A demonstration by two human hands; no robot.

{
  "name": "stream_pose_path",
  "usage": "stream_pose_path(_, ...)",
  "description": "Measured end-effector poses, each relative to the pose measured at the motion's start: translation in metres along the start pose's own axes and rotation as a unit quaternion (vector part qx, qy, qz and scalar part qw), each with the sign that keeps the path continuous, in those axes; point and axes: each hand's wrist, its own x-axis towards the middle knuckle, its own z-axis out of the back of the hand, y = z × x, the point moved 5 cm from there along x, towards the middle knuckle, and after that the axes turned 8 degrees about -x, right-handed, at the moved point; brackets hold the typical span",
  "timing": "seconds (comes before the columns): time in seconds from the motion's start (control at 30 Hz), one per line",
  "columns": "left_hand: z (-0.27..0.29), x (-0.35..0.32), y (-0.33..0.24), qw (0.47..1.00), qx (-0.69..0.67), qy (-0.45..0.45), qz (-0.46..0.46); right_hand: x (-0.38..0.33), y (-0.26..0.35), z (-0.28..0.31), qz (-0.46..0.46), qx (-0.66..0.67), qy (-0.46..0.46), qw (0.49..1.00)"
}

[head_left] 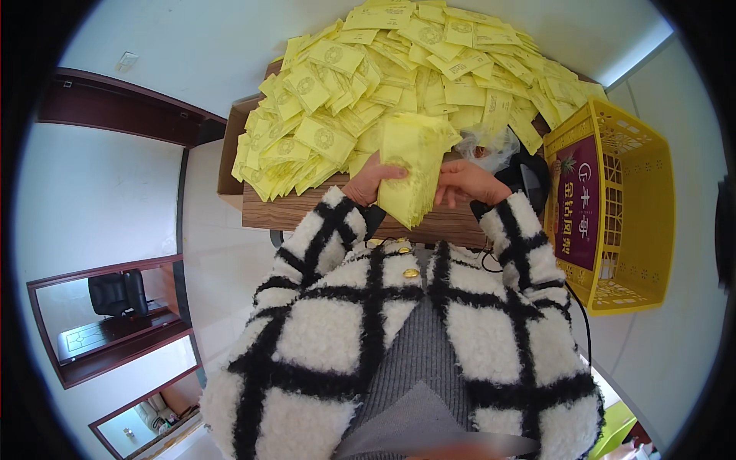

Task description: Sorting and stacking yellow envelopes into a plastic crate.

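A thick stack of yellow paper packets (412,165) stands on edge at the near side of the wooden table (307,211). My left hand (369,182) grips the stack's left side, thumb on its face. My right hand (468,182) holds its right side. Both sleeves are fluffy white with black checks. Behind the stack, a big loose heap of the same yellow packets (399,77) covers most of the table.
A yellow plastic crate (640,222) with a dark red card inside stands to the right of the table. Crumpled clear plastic (491,146) and a dark object (529,176) lie by my right hand. A cardboard box (228,165) sits at the table's left.
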Motion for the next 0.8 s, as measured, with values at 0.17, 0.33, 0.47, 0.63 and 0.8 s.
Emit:
stream_pose_path(0.17, -0.006, 0.009, 0.008, 0.997, 0.070, 0.014, 0.013, 0.010, 0.005, 0.003, 0.083, -0.242, -0.068, 0.964)
stream_pose_path(0.33, 0.010, 0.019, 0.024, 0.998, 0.067, -0.014, -0.017, -0.002, 0.016, 0.017, 0.012, -0.313, -0.117, 0.942)
stream_pose_path(0.47, 0.022, 0.028, 0.039, 0.993, 0.102, -0.046, -0.049, -0.013, -0.003, 0.059, -0.029, -0.366, -0.207, 0.907)
stream_pose_path(0.63, 0.030, 0.037, 0.044, 0.963, 0.242, -0.075, -0.087, -0.054, 0.046, 0.034, 0.044, -0.376, -0.224, 0.898)
stream_pose_path(0.8, 0.043, 0.060, 0.064, 0.946, 0.296, -0.074, -0.109, -0.036, 0.049, 0.017, 0.161, -0.521, -0.270, 0.794)
